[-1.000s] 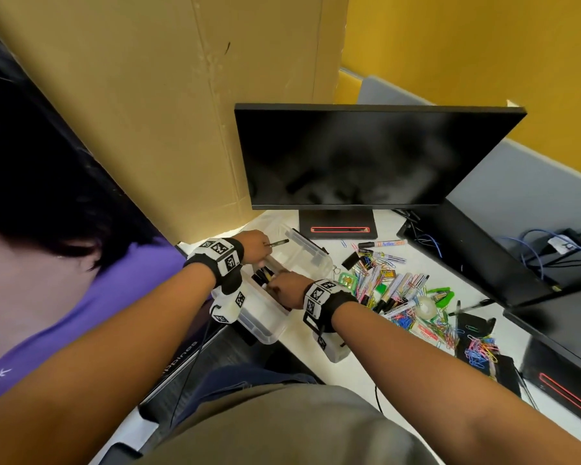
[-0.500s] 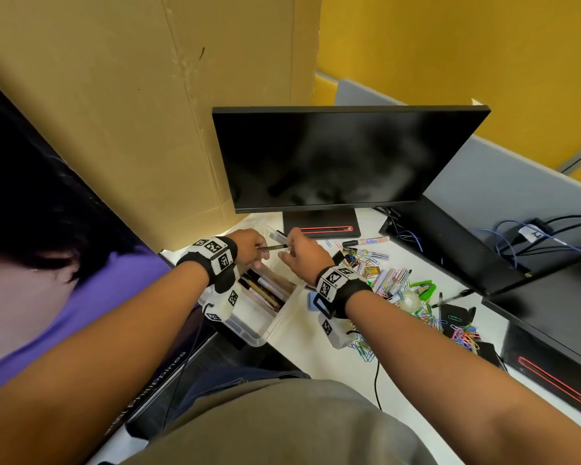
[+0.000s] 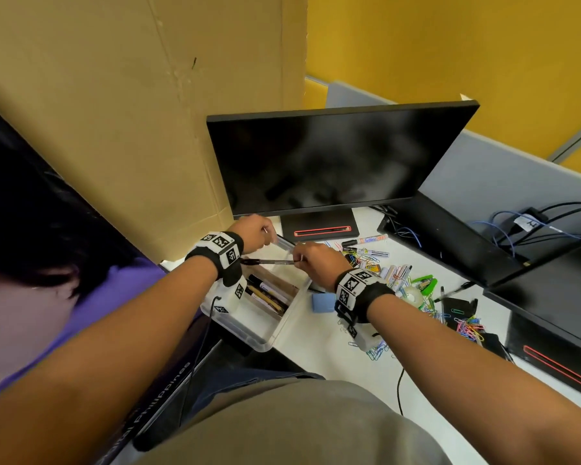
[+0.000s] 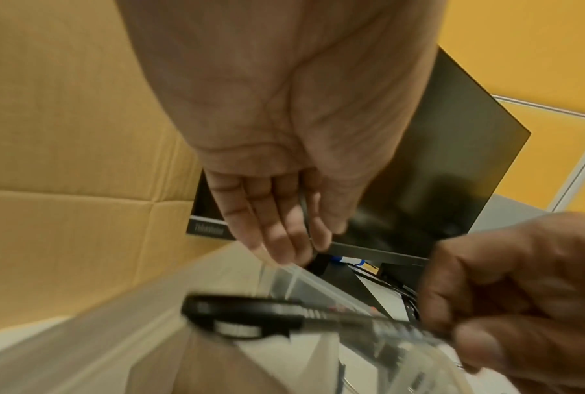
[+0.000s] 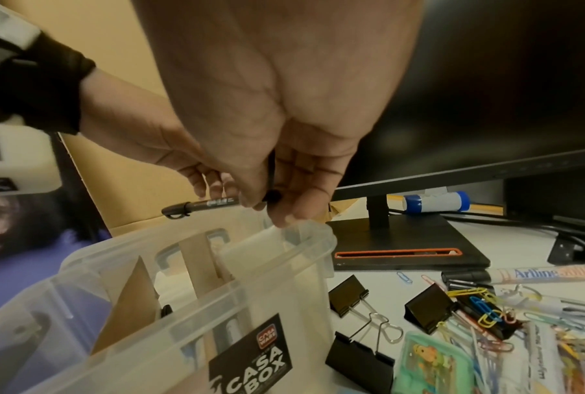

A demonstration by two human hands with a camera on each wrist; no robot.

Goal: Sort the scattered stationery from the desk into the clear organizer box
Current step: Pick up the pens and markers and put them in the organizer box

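The clear organizer box stands at the desk's near left edge, with cardboard dividers and several pens lying in one compartment. My right hand pinches a black-capped pen and holds it level above the box; the right wrist view shows the pen pointing left from the fingertips. A second dark pen lies along that palm. My left hand hovers over the box's far corner, and a thin pen is pinched between its thumb and fingers.
Scattered markers, binder clips and paper clips cover the desk right of the box, beside a blue block and a tape roll. A dark monitor stands behind, and a cardboard wall rises at the left.
My right hand came up out of the box, met the left hand and took hold of the black pen. It now holds that pen level over the box.
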